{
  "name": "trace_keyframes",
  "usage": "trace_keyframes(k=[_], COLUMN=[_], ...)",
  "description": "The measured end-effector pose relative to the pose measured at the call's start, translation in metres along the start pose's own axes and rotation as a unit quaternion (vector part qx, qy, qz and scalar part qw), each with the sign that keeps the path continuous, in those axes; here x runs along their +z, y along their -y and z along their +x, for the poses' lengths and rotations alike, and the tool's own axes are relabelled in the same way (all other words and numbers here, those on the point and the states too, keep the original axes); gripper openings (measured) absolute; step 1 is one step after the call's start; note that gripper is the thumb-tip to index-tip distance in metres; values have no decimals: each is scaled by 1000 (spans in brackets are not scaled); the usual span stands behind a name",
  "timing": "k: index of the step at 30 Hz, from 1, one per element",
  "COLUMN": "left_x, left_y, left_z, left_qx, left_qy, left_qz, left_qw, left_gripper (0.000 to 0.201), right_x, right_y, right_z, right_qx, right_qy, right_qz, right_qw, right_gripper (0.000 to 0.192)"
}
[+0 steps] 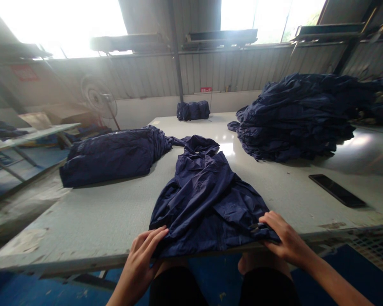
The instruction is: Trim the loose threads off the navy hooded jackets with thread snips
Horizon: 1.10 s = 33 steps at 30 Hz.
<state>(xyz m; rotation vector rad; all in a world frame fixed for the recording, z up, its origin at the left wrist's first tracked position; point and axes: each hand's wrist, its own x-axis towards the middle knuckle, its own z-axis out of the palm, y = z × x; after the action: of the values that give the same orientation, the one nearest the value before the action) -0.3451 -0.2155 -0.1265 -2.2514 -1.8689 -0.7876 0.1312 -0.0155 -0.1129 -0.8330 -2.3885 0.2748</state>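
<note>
A navy blue hooded jacket (207, 195) lies spread on the table in front of me, its hood pointing away and its hem along the near edge. At the hem's left corner my left hand (145, 250) grips the fabric, fingers on top and thumb underneath. My right hand (279, 236) is closed at the right corner. Small thread snips (258, 227) stick out of it, blades pointing left over the cloth. That hand also touches the hem, and part of its grip is hidden.
The pale table (108, 216) carries a folded navy garment stack (111, 157) at left, a small bundle (193, 110) at the far end and a large heap of navy garments (293, 119) at right. A black phone (336, 190) lies near the right edge. Beyond stands a fan (97, 95).
</note>
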Motion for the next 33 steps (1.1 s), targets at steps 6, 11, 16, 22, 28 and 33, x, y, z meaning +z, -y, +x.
trace_keyframes(k=[6,11,16,22,28,33], left_x=[-1,-1,-1,2,6,6], left_y=[0,0,-2,6,17,15], left_z=[0,1,2,0,0,0], left_qx=[-4,7,6,17,49,58], left_qy=[1,-5,-10,-23,-46,-54], left_qz=[5,12,15,20,11,19], left_qw=[1000,1000,1000,999,998,997], left_gripper=[66,66,69,73,62,58], right_x=[1,0,2,3,1,-2], right_y=[-1,2,-1,-3,0,4], right_z=[0,1,-1,-3,-2,0], right_qx=[0,-1,7,2,2,3], right_qy=[4,0,-1,2,-3,2], right_qz=[-1,3,5,0,0,-9], right_qw=[1000,1000,1000,1000,1000,1000], right_gripper=[35,33,36,35,37,34])
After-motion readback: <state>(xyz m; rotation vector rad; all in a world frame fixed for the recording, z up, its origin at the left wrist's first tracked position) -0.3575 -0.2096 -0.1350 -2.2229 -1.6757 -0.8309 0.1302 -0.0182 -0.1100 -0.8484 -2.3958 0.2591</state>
